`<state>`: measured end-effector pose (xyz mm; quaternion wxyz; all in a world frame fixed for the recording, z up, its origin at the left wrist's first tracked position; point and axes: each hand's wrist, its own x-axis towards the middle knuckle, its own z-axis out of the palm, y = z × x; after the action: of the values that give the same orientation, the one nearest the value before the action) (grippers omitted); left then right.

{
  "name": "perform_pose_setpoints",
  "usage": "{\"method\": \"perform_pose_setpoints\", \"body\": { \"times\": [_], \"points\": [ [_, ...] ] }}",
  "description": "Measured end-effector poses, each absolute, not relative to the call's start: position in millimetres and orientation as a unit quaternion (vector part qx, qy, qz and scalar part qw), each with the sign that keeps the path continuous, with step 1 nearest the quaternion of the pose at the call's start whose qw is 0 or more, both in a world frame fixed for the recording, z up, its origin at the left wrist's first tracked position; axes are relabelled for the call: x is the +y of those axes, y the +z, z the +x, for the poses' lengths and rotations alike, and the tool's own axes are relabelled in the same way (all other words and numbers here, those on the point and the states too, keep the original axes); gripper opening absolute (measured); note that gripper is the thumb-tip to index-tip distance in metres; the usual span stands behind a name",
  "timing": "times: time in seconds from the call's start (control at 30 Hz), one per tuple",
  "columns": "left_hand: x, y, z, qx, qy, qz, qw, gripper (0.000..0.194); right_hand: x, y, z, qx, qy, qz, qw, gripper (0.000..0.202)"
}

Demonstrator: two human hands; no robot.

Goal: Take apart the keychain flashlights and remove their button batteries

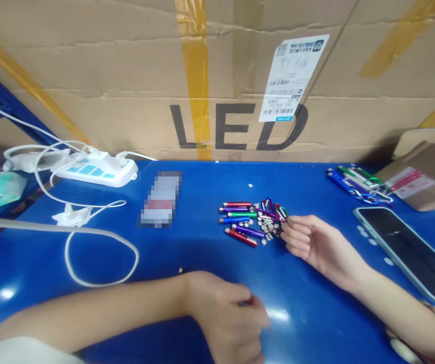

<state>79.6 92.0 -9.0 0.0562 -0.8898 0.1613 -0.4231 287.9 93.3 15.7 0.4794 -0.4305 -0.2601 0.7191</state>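
Observation:
Several small metal tubes in red, purple, green and blue (242,215) lie in a group on the blue table (187,247). Beside them are small round silver pieces (269,227) and coloured carabiner clips (280,212). My right hand (308,240) is at the right edge of this pile, its fingers bent together by the clips; what they grip, if anything, is too small to name. Nearer the front edge, my left hand (230,316) is curled closed above the table, and its fingers hide whatever it may hold.
A white power strip (99,169) with looping cables stands at the back left, near crumpled tissue (72,215) and a pixelated object (161,198). At right are a phone (410,253), more tubes with clips (357,186) and a small carton (426,174). A large LED carton (137,65) stands behind.

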Motion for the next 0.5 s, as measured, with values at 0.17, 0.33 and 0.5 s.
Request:
{"method": "perform_pose_setpoints", "body": {
  "times": [0.17,0.33,0.5],
  "points": [
    [79.5,-20.5,73.4,0.246,-0.392,-0.874,0.150,0.039,84.2,12.7,277.9,-0.567,0.460,-0.525,0.438,0.037],
    [82.8,-12.3,76.4,0.298,-0.399,-0.866,0.035,0.045,74.2,14.8,255.6,-0.818,0.144,-0.429,0.356,0.008],
    [74.7,-19.6,74.1,-0.033,-0.337,-0.904,-0.260,0.044,79.0,23.1,220.4,-0.917,0.138,-0.318,0.198,0.024]
  ]
}}
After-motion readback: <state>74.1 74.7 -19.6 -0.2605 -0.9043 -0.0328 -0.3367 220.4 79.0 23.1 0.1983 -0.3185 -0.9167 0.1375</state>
